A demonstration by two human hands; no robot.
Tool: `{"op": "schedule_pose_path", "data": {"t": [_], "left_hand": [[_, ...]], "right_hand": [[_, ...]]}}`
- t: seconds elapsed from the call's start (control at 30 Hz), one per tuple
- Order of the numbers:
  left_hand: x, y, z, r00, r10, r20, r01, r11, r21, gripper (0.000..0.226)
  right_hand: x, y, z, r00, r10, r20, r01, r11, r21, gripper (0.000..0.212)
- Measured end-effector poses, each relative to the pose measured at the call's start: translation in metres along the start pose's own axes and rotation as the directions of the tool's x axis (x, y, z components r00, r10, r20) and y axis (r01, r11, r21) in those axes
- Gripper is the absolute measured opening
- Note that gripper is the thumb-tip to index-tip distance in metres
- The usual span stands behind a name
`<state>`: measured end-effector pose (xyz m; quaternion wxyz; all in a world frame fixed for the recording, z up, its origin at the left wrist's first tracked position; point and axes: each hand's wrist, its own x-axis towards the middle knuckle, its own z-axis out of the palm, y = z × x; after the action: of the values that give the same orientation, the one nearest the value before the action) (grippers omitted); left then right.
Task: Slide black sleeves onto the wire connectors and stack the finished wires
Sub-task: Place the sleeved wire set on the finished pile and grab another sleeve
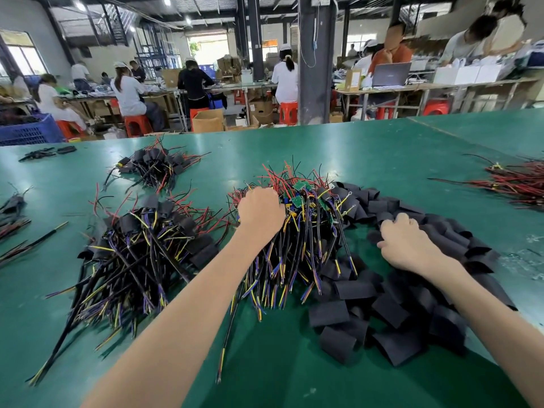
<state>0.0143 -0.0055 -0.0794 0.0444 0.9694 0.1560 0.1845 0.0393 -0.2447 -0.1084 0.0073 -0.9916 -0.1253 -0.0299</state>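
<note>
Pick-up step, I reckon: left hand [260,212] curls round wires [297,245] heaped mid-worktop [382,148], right hand [407,245] grips into black sleeves [391,310] beside them; nxt I need one of each lifted, sleeve slid on, then onto finished stack [141,248]

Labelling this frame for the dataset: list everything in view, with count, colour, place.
table: one, green, under everything
bare wires: one pile, multicoloured with green boards, centre
sleeves: one heap, black, right of centre
finished wires: one pile, black-sleeved, left of centre
second finished pile: one, smaller, behind the first
red wires: one bundle, red and black, far right edge
crate: one, blue, beyond the table at left
stools: several, orange-red, background floor
laptop: one, grey, background bench at right
left grip: bare hand, fingers curled into the bare wires
right grip: bare hand, fingers curled on the sleeves
</note>
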Motion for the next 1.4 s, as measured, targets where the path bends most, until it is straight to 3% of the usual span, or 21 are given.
{"op": "schedule_pose_path", "data": {"t": [0.17,0.27,0.4,0.47,0.57,0.73,1.0,1.2,1.27,1.33,1.4], "left_hand": [[0.010,0.013,-0.002,0.998,-0.049,0.042,0.045,0.994,0.097,0.016],[0.011,0.016,-0.009,0.996,-0.089,0.030,0.088,0.996,0.033,0.026],[0.010,0.015,-0.017,0.993,-0.114,-0.017,0.112,0.989,-0.094,0.013],[0.008,0.014,-0.018,0.993,-0.113,0.035,0.116,0.989,-0.089,0.012],[0.004,0.015,-0.016,0.988,-0.104,0.115,0.104,0.995,0.008,0.022],[0.002,0.027,-0.016,0.994,-0.045,0.104,0.029,0.989,0.148,0.029],[0.002,0.033,-0.021,0.989,-0.053,0.140,0.038,0.994,0.106,0.028],[0.005,0.021,-0.028,0.989,-0.123,0.084,0.135,0.977,-0.163,0.010],[0.009,0.015,-0.035,0.979,-0.179,0.094,0.199,0.939,-0.281,0.014],[0.013,0.011,-0.045,0.966,-0.228,0.125,0.260,0.857,-0.445,0.020],[0.013,0.008,-0.058,0.947,-0.249,0.203,0.321,0.681,-0.659,0.021]], "right_hand": [[-0.003,-0.004,0.001,0.993,-0.011,-0.114,0.008,1.000,-0.022,0.026],[-0.003,-0.006,0.000,0.986,-0.012,-0.164,0.021,0.998,0.055,0.027],[-0.004,-0.008,-0.003,0.968,-0.068,-0.242,0.110,0.981,0.162,0.028],[-0.005,-0.011,-0.005,0.958,-0.090,-0.271,0.150,0.966,0.211,0.027],[-0.007,-0.014,-0.006,0.953,-0.130,-0.275,0.200,0.949,0.242,0.030],[-0.007,-0.015,-0.005,0.952,-0.134,-0.275,0.210,0.939,0.271,0.031],[-0.008,-0.017,-0.005,0.945,-0.165,-0.283,0.243,0.932,0.269,0.036],[-0.010,-0.018,-0.005,0.929,-0.197,-0.314,0.280,0.929,0.244,0.032],[-0.012,-0.019,-0.004,0.916,-0.231,-0.327,0.309,0.927,0.213,0.024],[-0.011,-0.020,-0.003,0.908,-0.226,-0.351,0.319,0.918,0.234,0.030],[-0.008,-0.019,0.000,0.902,-0.208,-0.378,0.323,0.906,0.274,0.041]]}}
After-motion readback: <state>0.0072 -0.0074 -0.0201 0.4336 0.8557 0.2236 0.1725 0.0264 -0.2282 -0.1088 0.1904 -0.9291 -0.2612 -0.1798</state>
